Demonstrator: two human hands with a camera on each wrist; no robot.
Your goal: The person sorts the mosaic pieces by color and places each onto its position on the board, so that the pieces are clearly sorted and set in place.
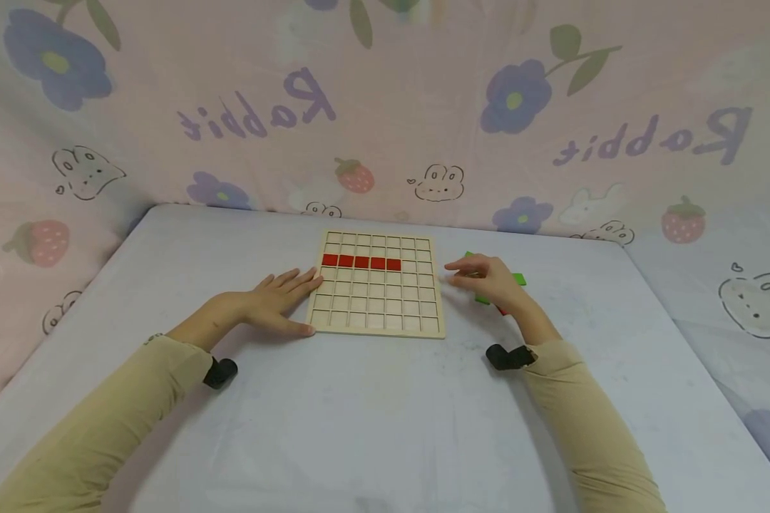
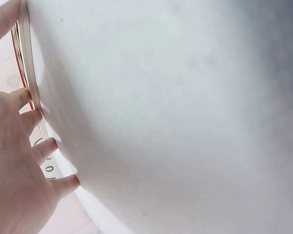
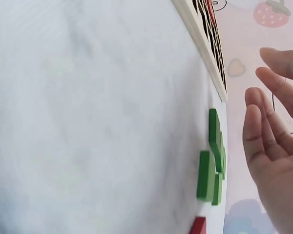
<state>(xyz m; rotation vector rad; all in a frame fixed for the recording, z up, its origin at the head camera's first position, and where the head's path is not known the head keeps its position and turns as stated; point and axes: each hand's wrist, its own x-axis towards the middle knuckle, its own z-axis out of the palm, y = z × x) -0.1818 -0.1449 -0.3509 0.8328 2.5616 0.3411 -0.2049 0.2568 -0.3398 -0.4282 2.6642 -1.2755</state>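
A wooden grid board [image 1: 378, 333] lies on the table, with several red square tiles [image 1: 361, 262] in one row, starting from its left side. My left hand [image 1: 272, 306] is spread flat, its thumb and fingertips touching the board's left edge. Just off the board's right side hovers my right hand [image 1: 493, 281]; its fingers are loosely bent, and nothing shows between them. Green tiles [image 3: 205, 178] and a red tile [image 3: 198, 226] lie on the table below and beside that hand, which partly hides them in the head view.
The table has a white cover [image 1: 359, 413]. Behind it and at its sides hangs a pink cloth [image 1: 398, 92] printed with flowers, rabbits and strawberries. Each wrist carries a small black camera, one at the left cuff [image 1: 221, 372] and one at the right [image 1: 508, 357].
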